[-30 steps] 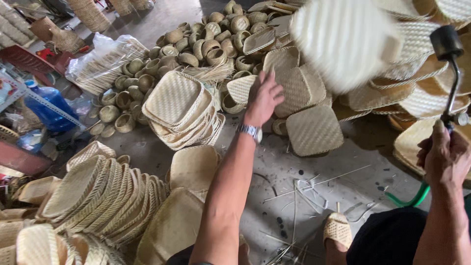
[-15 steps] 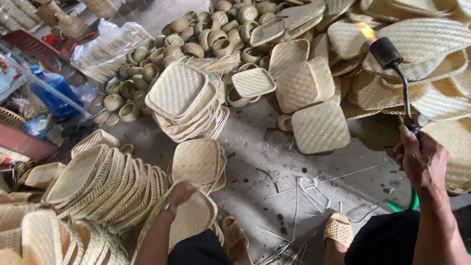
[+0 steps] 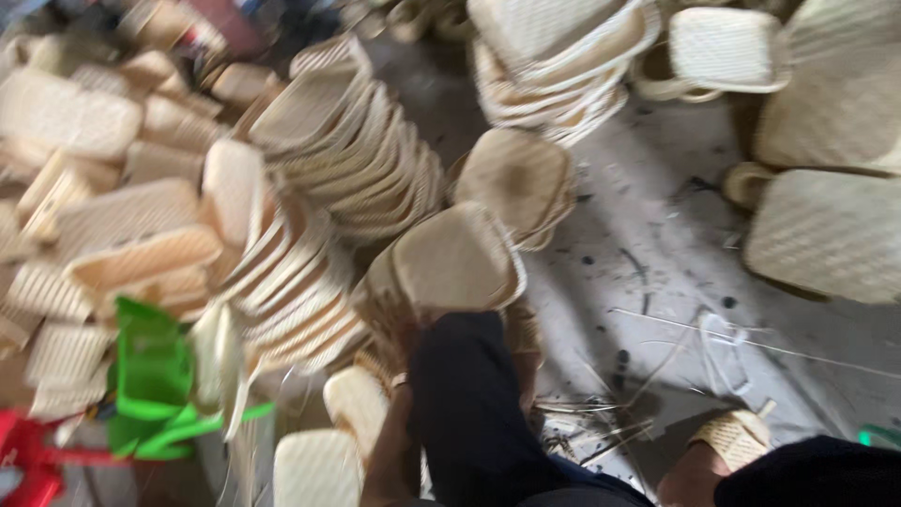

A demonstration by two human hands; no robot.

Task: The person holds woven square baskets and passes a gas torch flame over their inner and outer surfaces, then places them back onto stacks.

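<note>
Many woven trays (image 3: 310,178) leaned in loose, slanting stacks at the left beside a green stool (image 3: 150,376), and a bump could have sent them sliding. The left hand (image 3: 399,361) reached for one tray (image 3: 455,258) atop a floor pile, its grip hidden behind the dark-trousered knee (image 3: 469,394), so I could not tell whether it pinched. Strips (image 3: 713,333) littered the floor (image 3: 657,235) by the sandalled foot (image 3: 737,437), a tripping risk; the right hand stayed unseen.
</note>
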